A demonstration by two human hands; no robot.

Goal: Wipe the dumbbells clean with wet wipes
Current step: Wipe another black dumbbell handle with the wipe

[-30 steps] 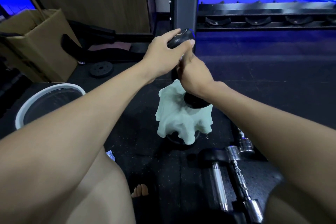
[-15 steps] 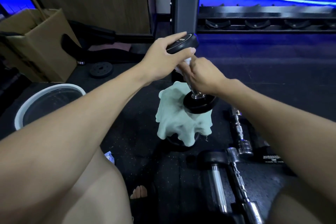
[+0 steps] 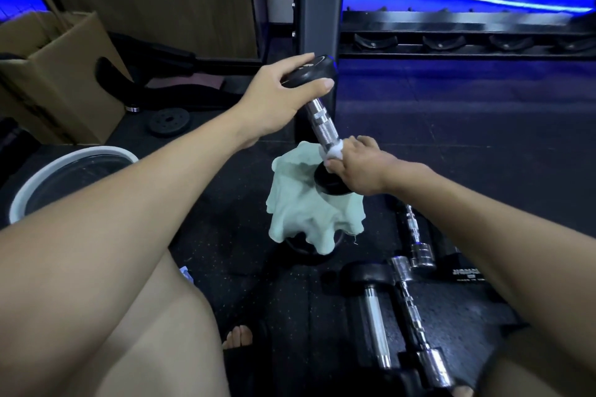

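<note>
My left hand (image 3: 274,100) grips the dumbbell (image 3: 324,126); right hand (image 3: 358,167) pinches a wipe (image 3: 333,151) on its handle. Below it, green cloth (image 3: 309,206); spare dumbbells (image 3: 412,306) beside, rack post (image 3: 317,10) behind.

Bare floor (image 3: 467,138) lay open to the right of the rack post (image 3: 317,10). Dumbbells (image 3: 403,300) crowded the floor near the right arm; a basin (image 3: 38,184) and cardboard box (image 3: 58,80) blocked the left.

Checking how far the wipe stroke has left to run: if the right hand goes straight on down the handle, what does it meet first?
The right hand, pinching the wipe round the handle, would most likely meet the dumbbell's lower head first, just below its fingers; the gap looks small.
</note>
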